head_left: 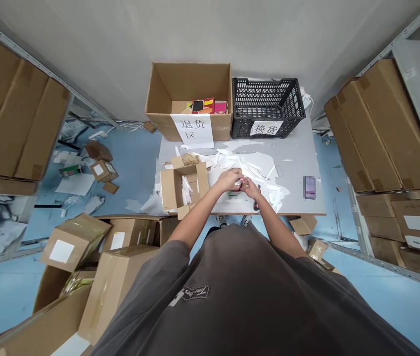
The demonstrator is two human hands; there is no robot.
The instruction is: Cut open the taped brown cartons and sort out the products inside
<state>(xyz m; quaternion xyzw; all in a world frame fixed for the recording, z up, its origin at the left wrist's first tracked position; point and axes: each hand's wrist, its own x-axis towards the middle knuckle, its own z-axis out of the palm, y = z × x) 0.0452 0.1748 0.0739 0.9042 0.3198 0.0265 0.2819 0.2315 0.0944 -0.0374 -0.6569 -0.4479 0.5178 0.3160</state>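
Observation:
Over the front middle of the table, my left hand (230, 180) and my right hand (250, 188) are close together. Both have their fingers closed around a small thing with whitish and dark red parts (239, 182), too small to name. Just below them on the table lies a greenish item (234, 194), partly hidden by my hands. A red and black tool (256, 204) rests beside my right wrist. To the left of my left hand stands an open cardboard box (169, 190) with white packing material inside.
Paper strips (228, 159) litter the table behind my hands. A large cardboard box (158, 121) and a black plastic crate (239, 129) stand at the back. A phone (309, 188) lies on the right. Stacked cartons (120, 277) crowd the floor at left.

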